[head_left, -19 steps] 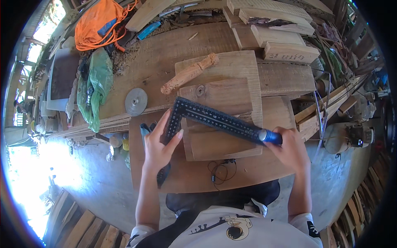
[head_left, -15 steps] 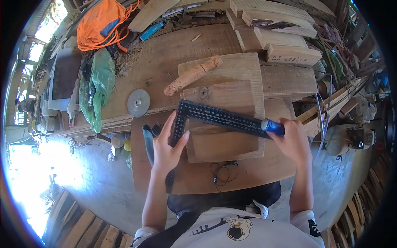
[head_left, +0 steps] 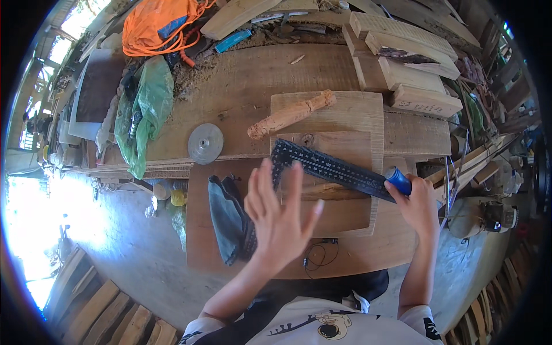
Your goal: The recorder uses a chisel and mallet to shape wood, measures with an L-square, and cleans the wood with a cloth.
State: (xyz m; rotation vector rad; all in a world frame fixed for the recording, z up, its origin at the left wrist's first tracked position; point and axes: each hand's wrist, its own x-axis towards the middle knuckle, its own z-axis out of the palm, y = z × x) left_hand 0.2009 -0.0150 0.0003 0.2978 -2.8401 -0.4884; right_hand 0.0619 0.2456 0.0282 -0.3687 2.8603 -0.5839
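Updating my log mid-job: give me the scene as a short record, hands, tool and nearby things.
Square: black, L-shaped, over wooden panel
Left hand: open, fingers spread, overlapping square's short arm in view; contact unclear
Right hand: grips blue cylinder at square's right end
Stick: brown, slanting across panel's upper left
Left of panel: grey disc, blue-grey cloth
Near side: black cable

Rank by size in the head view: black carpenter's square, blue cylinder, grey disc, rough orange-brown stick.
Black carpenter's square
Rough orange-brown stick
Grey disc
Blue cylinder, partly hidden by the right hand
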